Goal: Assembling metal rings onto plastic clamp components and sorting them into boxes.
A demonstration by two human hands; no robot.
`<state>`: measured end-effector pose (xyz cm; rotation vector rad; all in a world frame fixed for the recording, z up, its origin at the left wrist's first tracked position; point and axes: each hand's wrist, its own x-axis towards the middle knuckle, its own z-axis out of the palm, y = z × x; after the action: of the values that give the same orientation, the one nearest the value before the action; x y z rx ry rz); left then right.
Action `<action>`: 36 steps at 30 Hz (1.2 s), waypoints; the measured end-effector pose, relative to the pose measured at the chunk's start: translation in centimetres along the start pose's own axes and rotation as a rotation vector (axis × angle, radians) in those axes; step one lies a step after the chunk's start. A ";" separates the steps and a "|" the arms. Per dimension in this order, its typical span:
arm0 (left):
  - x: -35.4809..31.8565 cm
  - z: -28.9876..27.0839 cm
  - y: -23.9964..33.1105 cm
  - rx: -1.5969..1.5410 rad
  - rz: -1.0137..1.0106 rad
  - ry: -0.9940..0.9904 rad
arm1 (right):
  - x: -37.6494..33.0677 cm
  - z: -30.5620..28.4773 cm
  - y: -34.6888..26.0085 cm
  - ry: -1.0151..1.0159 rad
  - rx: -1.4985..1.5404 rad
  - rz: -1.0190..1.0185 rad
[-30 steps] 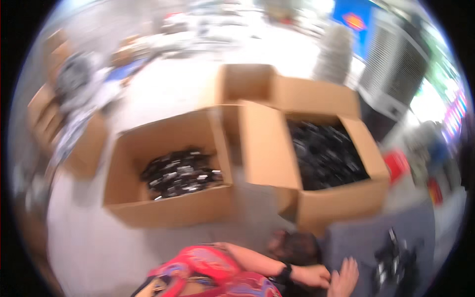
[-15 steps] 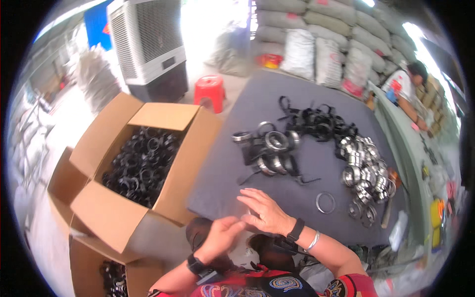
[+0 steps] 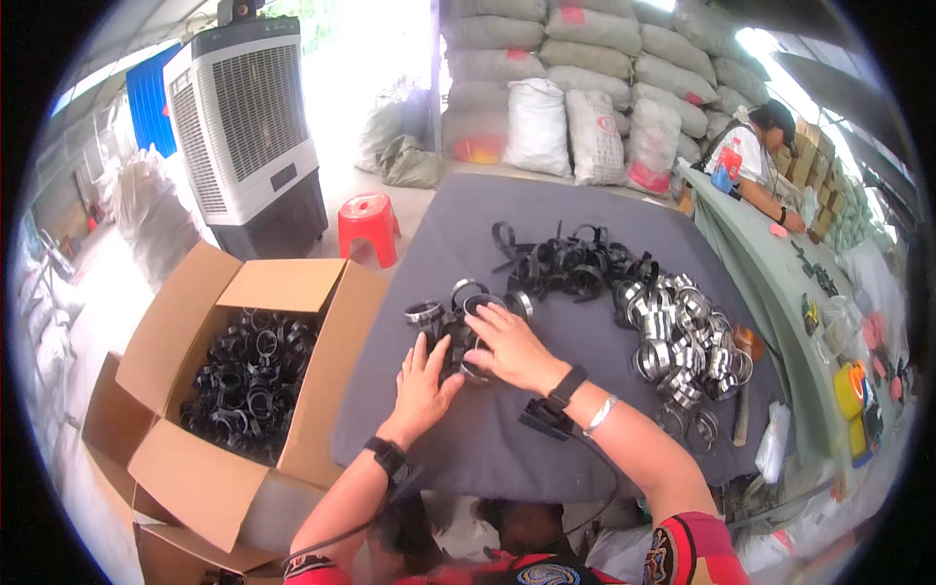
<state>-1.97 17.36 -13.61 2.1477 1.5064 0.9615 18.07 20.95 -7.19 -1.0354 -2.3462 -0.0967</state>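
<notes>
Near the middle of the grey-topped table [image 3: 390, 448], both my hands rest on a small cluster of metal rings with black bands [image 3: 425, 313]. My left hand [image 3: 421, 390] touches its near left side, fingers spread. From the right, my right hand [image 3: 517, 349] reaches over the cluster with its fingers stretched out, covering some of the rings. Beyond them lies a heap of black looped bands [image 3: 575, 265]. To the right is a pile of shiny silver rings [image 3: 682, 336]. Whether anything small sits under my palms is hidden.
An open cardboard box [image 3: 322, 390] full of black banded rings stands left of the table. A red stool [image 3: 368, 226] and an air cooler [image 3: 244, 127] are behind it. A wooden-handled tool [image 3: 741, 414] lies at right. Another person [image 3: 751, 156] works at the green-covered bench [image 3: 751, 253].
Both hands have moved forward from the table's near edge onto the cluster of banded rings. The view has shifted too, and the single loose ring on the table is no longer visible.
</notes>
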 end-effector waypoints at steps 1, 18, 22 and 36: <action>-0.1 0.4 -0.3 0.010 0.011 0.001 | 0.9 -0.7 1.0 -0.014 0.117 0.022; -0.7 0.2 1.2 0.072 -0.012 0.090 | 12.6 2.8 20.5 -0.643 -0.232 0.496; 1.5 0.1 0.4 0.085 -0.057 0.074 | 10.1 1.5 21.6 -0.639 -0.265 0.377; 8.7 -0.3 -2.1 0.038 -0.104 -0.171 | 2.6 -8.6 17.3 -0.239 -0.031 0.416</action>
<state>-1.82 26.10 -11.86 2.0949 1.5460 0.7012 32.76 32.33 -1.32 -1.6023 -2.2826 0.1579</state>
